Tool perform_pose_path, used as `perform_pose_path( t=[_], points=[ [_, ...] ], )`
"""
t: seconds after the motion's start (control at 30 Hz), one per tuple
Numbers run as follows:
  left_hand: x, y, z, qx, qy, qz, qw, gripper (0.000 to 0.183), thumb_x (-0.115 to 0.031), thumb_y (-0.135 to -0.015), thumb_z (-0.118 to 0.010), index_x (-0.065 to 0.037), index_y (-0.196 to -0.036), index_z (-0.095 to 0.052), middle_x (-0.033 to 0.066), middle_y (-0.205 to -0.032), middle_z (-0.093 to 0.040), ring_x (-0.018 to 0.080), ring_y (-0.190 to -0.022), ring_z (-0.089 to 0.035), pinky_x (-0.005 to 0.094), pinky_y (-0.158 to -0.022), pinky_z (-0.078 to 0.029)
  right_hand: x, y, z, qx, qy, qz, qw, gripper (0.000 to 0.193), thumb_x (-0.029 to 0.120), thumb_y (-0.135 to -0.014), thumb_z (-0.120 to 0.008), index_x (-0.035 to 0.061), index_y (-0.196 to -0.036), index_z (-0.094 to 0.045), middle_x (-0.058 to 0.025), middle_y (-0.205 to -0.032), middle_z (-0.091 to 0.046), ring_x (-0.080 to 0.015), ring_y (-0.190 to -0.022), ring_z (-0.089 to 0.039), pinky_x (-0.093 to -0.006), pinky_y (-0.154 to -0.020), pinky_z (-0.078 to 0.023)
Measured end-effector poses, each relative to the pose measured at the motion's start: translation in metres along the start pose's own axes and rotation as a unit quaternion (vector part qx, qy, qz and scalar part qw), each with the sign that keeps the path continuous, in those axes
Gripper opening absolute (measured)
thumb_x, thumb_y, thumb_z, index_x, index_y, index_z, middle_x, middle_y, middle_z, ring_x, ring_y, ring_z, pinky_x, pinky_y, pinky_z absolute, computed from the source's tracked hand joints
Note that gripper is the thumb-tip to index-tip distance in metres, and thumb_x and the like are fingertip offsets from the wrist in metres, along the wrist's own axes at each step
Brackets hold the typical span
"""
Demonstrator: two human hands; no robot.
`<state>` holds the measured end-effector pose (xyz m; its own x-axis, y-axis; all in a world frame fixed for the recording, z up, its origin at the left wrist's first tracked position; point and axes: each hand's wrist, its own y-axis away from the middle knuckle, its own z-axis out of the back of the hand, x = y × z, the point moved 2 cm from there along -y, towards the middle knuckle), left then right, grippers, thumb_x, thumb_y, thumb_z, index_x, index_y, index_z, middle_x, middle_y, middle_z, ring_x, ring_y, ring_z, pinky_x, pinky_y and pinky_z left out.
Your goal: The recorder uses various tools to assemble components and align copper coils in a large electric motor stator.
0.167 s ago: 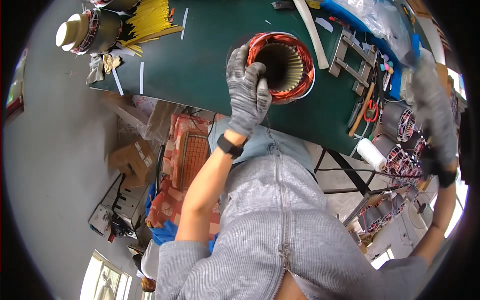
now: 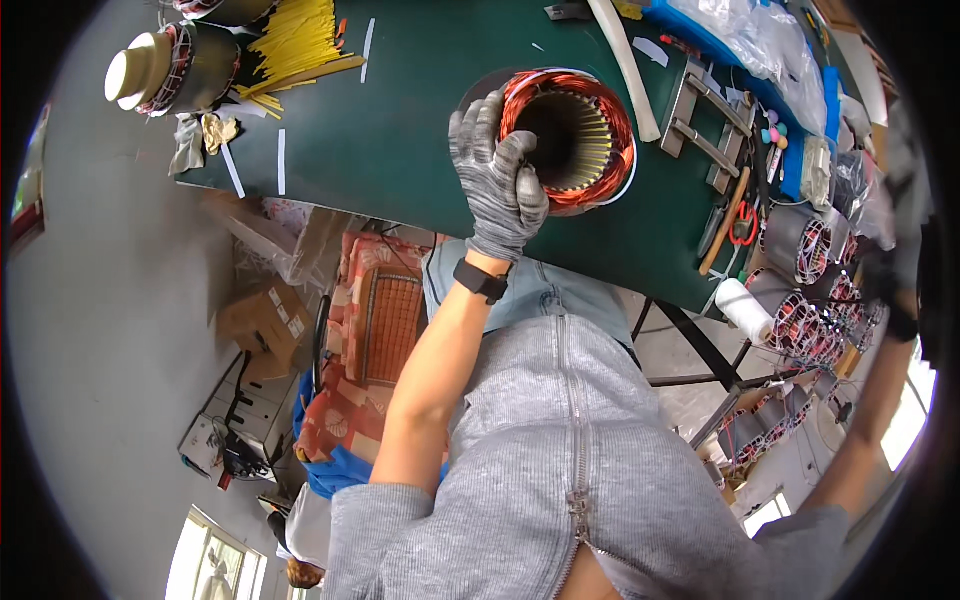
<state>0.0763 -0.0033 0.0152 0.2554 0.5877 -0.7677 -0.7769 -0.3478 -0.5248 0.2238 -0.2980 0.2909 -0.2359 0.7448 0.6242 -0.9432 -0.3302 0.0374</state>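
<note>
A motor stator (image 2: 620, 140) stands on the green table with its round opening facing up. Red-orange copper windings ring its top, and pale yellow slot strips line the bore. My left hand (image 2: 495, 185), in a grey knit glove, grips the stator's left rim with bent fingers, the thumb lying at the opening. My right hand (image 2: 903, 215) is stretched out at the far right, dark and smeared by motion against the picture's rim. What its fingers do there cannot be made out.
Yellow strips (image 2: 300, 45) and another stator (image 2: 195, 70) lie at the table's (image 2: 420, 140) far left. Metal bracket pieces (image 2: 705, 115), red-handled scissors (image 2: 743, 222) and a white thread cone (image 2: 742, 308) sit at right. Several wound stators (image 2: 800, 245) stand beyond the right edge.
My right hand has swung further outward to the right rim, uncovering a clear plastic bag there. The left hand keeps its place on the stator while the view shifts slightly.
</note>
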Motion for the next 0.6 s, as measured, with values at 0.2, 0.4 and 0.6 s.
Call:
perform_pose_path(
  t=[0.2, 0.4, 0.6],
  points=[
    [0.008, 0.007, 0.007, -0.002, -0.014, 0.010, 1.000, 0.031, -0.036, -0.085, -0.029, -0.013, -0.085, -0.051, 0.0181, -0.121, -0.049, 0.0344, -0.114, -0.044, 0.0492, -0.107, -0.012, 0.037, 0.058, -0.122, 0.481, 0.132, -0.254, 0.829, 0.036, 0.030, -0.077, -0.061, 0.0054, -0.102, -0.053, -0.0144, -0.095, -0.054, -0.0209, -0.090, -0.055, -0.0329, -0.068, -0.045],
    [0.018, -0.008, 0.018, 0.043, 0.003, -0.012, 0.999, 0.031, -0.037, -0.081, -0.035, -0.012, -0.084, -0.054, 0.0180, -0.118, -0.052, 0.0349, -0.111, -0.047, 0.0513, -0.104, -0.018, 0.006, 0.017, -0.054, 0.138, 0.288, 0.155, 0.935, 0.046, 0.003, -0.081, -0.053, -0.0011, -0.125, -0.038, -0.0123, -0.127, -0.045, -0.0234, -0.118, -0.043, -0.0296, -0.101, -0.032],
    [0.028, -0.023, 0.023, 0.152, -0.017, -0.098, 0.983, 0.026, -0.033, -0.075, -0.041, -0.013, -0.081, -0.057, 0.0168, -0.115, -0.054, 0.0354, -0.106, -0.051, 0.0560, -0.100, -0.022, 0.030, 0.052, -0.109, 0.440, 0.312, -0.159, 0.827, 0.045, 0.019, -0.078, -0.057, 0.0021, -0.119, -0.049, -0.0121, -0.111, -0.052, -0.0189, -0.102, -0.051, -0.0294, -0.086, -0.041]
  ],
)
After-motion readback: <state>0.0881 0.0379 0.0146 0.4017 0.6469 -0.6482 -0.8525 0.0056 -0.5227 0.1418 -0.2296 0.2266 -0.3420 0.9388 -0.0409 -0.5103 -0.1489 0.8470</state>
